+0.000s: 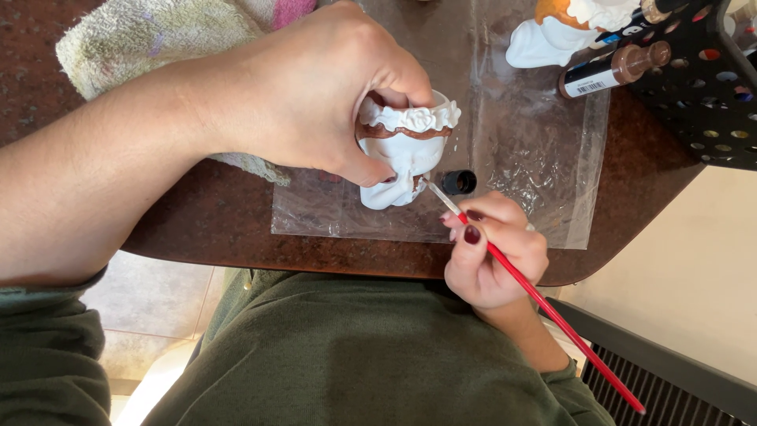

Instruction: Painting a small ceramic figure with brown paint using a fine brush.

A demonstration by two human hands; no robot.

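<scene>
The left hand (315,95) is closed around a white ceramic figurine (404,154), fingers curled over its top and thumb pressed to its side, tipping it so the lower face is turned toward the other hand. A brown-painted band runs under the figurine's frilled white rim. The right hand (493,252) pinches a red-handled paintbrush (544,304) near the ferrule like a pencil, a grip that seems chosen for fine control; the bristle tip touches the figurine's lower edge, just beyond the fingertips. A small black cap (459,182) lies just past the right hand on a clear plastic sheet (536,173), which apparently shields the brown table (213,229). Farther off lie a brown paint bottle (619,69), a black rack (710,87), another figurine (564,31), and a towel (150,35) beyond the left wrist.
</scene>
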